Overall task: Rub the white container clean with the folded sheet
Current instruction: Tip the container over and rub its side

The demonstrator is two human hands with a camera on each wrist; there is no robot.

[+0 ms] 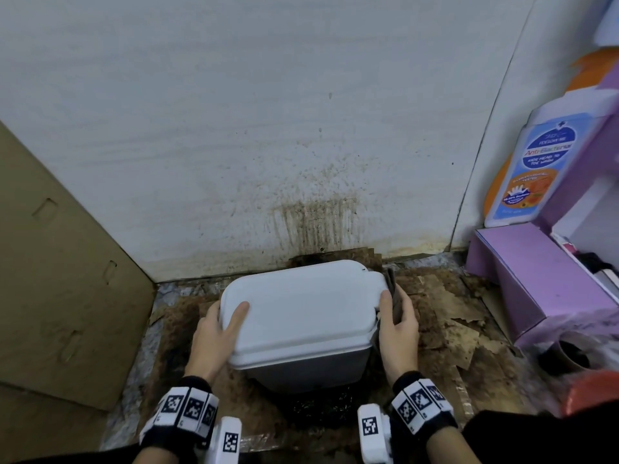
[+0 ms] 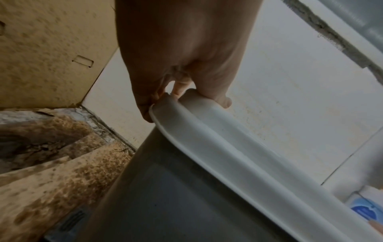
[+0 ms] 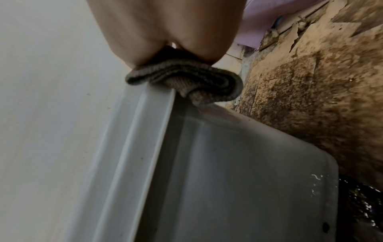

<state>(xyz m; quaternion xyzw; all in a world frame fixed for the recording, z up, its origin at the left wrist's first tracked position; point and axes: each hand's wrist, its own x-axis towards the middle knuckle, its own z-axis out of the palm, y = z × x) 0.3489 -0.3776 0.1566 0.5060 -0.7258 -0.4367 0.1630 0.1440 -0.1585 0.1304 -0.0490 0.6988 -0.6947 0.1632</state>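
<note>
The white container (image 1: 304, 313) with its lid on stands on stained cardboard in front of a spattered wall. My left hand (image 1: 216, 329) grips its left lid edge, thumb on top and fingers curled under the rim (image 2: 186, 114). My right hand (image 1: 397, 326) holds the folded grey-brown sheet (image 1: 393, 296) against the container's right end, thumb on the lid. In the right wrist view the folded sheet (image 3: 186, 80) is bunched over the lid's rim (image 3: 145, 131), pinched between thumb and fingers.
A brown cardboard panel (image 1: 57, 279) leans at the left. Purple boxes (image 1: 542, 289) and an anti-bacterial wash bottle (image 1: 529, 169) stand at the right. The wall (image 1: 301, 128) is close behind. Dirty torn cardboard (image 1: 452, 323) covers the floor.
</note>
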